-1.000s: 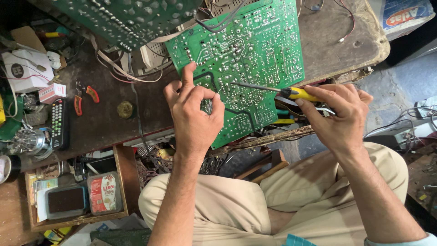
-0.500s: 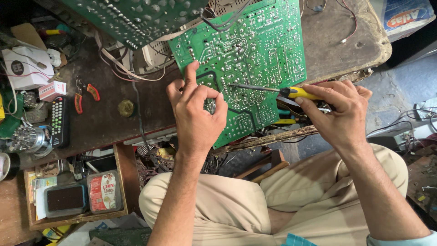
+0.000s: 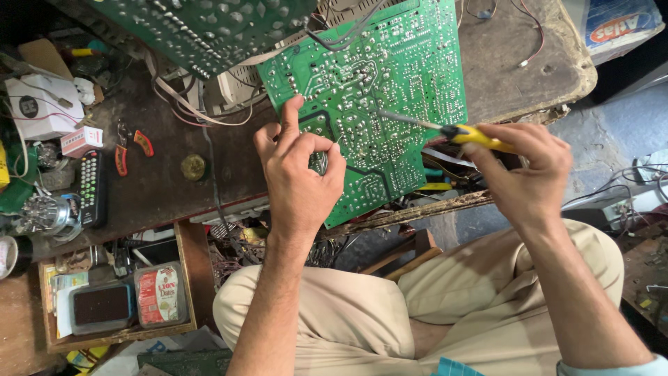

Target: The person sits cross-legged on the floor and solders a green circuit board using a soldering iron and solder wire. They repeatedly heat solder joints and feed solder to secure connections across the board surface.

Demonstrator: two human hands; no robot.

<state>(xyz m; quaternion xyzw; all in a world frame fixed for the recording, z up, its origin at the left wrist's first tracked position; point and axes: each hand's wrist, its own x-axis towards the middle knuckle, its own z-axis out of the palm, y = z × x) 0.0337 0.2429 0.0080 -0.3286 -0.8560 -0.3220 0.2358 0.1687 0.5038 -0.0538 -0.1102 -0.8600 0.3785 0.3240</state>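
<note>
Green circuit board (image 3: 390, 90), solder side up, upper centre of the frame, lying on the dark tabletop (image 3: 167, 188) and overhanging its near edge. Left hand (image 3: 299, 177): fingers curled, index tip on the board, thumb and finger pinching a thin wire (image 3: 324, 161). Right hand (image 3: 529, 174): closed around a yellow-handled soldering iron (image 3: 452, 132), tip touching the board at centre. Left of frame: black remote control (image 3: 92, 188), red-handled pliers (image 3: 129, 150), white box (image 3: 42, 104). Lower left: wooden tray (image 3: 188, 271) holding small containers.
</note>
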